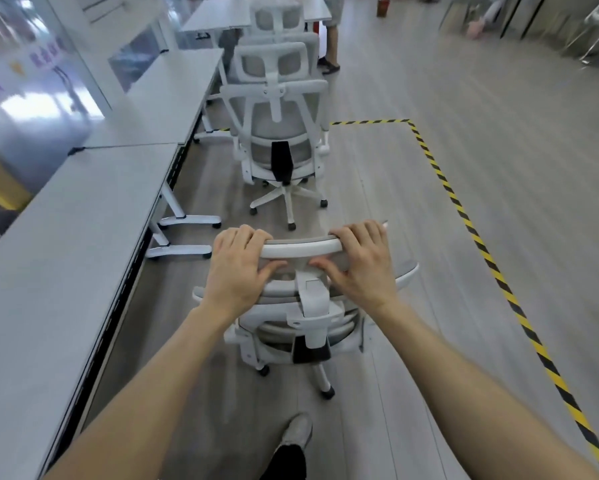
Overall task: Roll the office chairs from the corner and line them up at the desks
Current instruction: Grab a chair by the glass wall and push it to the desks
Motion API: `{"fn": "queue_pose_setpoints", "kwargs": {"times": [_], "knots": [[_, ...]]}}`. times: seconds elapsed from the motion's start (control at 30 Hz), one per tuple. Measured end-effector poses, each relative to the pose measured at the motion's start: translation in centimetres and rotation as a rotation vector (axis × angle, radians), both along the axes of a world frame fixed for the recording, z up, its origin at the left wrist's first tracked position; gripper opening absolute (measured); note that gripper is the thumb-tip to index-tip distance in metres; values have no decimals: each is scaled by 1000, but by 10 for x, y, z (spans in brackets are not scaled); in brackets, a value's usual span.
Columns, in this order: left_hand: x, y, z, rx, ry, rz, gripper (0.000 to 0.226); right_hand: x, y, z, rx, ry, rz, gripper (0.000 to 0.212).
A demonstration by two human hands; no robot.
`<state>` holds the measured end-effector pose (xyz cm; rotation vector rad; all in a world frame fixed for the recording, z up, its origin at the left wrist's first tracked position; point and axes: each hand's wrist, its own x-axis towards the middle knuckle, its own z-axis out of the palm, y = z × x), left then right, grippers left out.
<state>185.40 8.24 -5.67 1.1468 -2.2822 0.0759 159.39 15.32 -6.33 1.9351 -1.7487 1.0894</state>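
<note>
A white office chair with grey mesh (308, 320) stands on its castors right in front of me. My left hand (237, 268) grips the left end of its headrest (301, 249), and my right hand (360, 263) grips the right end, fingers curled over the top edge. A row of grey desks (66, 237) runs along the left wall. A second white chair (280, 133) stands ahead beside the desks, and a third (277, 19) is farther back in the same line.
Yellow-black hazard tape (464, 216) marks a boundary on the wooden floor to the right. A person's legs (332, 39) stand near the far desks. Desk feet on castors (187, 221) jut into the aisle at left. My shoe (296, 431) is below the chair.
</note>
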Motion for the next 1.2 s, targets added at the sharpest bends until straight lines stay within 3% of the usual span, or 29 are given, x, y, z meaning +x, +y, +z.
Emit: {"fn": "queue_pose_setpoints", "kwargs": {"times": [0.57,1.2], "knots": [[51,-210,0,0,-39,1,56,58,-196,7,74,-29,-31,60],[29,-275,5,39,4,-11,56,42,-259,10,91,11,-79,62]]}}
